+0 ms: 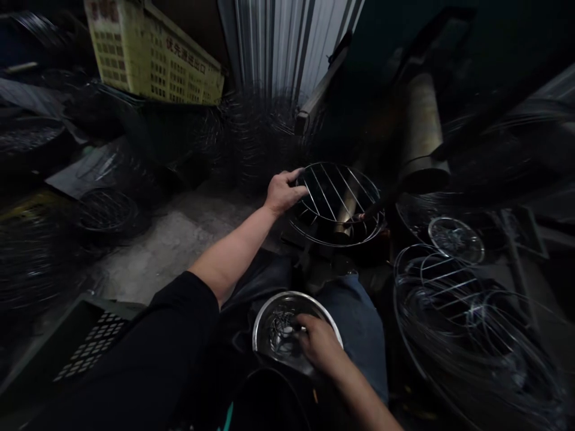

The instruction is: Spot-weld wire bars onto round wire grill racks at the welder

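Observation:
My left hand (286, 193) grips the left rim of a round wire rack (335, 194), thumb and fingers closed on it. The rack has parallel bars across its top ring and a second ring below, and lies around a metal rod of the machine. On my lap rests a shiny metal bowl (263, 320) with small bent wire pieces (279, 328) inside. My right hand (320, 342) reaches into the bowl with fingers drawn together; its dark fingertips hide whatever they may hold.
A thick metal cylinder (422, 131) of the machine juts down at right. Piled wire rings and racks (476, 317) lie to my right. A yellow plastic crate (157, 66) stands at the back left, a green crate (90, 341) at the lower left. Wire bundles (245, 137) stand behind.

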`<state>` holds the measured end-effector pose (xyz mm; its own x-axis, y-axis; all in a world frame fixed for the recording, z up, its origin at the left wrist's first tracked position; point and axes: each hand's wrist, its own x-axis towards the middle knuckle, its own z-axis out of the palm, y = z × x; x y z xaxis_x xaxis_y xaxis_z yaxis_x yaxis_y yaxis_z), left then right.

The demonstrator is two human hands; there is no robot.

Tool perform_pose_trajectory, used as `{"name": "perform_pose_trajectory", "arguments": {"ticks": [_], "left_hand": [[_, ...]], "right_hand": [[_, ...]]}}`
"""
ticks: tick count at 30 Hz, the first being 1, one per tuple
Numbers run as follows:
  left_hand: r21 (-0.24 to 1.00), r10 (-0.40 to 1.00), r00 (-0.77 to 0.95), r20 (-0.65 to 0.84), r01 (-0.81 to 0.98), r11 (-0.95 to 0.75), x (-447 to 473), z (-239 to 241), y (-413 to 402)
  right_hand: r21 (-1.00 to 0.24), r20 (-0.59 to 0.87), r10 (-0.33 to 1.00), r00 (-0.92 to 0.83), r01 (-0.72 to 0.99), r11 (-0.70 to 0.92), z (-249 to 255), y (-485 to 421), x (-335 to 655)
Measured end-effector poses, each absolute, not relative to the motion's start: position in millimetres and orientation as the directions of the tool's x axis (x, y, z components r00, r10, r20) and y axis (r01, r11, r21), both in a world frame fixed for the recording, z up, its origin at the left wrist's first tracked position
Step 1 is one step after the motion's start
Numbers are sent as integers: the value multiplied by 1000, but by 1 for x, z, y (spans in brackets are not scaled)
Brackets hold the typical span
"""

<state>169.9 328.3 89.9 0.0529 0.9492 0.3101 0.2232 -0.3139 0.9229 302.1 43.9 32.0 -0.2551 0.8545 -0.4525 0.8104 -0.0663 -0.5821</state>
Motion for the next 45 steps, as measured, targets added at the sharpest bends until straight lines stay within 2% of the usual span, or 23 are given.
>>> {"name": "perform_pose_trajectory", "arguments": {"ticks": [3,6,8,11,16,21,25,28,35,43,45], "left_hand": [[946,956,10,294,144,-292,170,91,319],[962,962,-35,270,57,-268,171,92,314],[965,964,-51,262,12,-262,173,94,308],[964,963,-54,264,-24,-265,178,99,294],[951,945,-105,309,51,-305,186,101,280],[945,938,-129,323,102,-311,189,97,281],[948,940,-136,314,99,-302,194,95,279],[944,936,-137,325,108,-312,198,95,279],[933,927,-135,350,138,-332,197,101,286],[934,928,-134,348,135,-331,199,102,294],[934,927,-135,350,130,-334,199,101,296]], "right_hand": [[-804,-313,945,-98,557,-209,34,41,325],[-898,-180,949,259,351,-266,54,57,347],[-947,-94,886,454,233,-220,74,78,354],[-994,-7,817,576,87,-70,100,114,349],[-998,67,789,611,32,60,107,145,331],[-979,152,683,714,14,204,98,138,332],[-983,163,722,673,171,63,91,137,341],[-966,185,699,691,258,0,88,144,344],[-993,62,688,723,-25,115,93,160,340],[-966,-65,701,710,-222,135,105,166,333],[-964,-42,695,718,-211,160,102,164,331]]}}
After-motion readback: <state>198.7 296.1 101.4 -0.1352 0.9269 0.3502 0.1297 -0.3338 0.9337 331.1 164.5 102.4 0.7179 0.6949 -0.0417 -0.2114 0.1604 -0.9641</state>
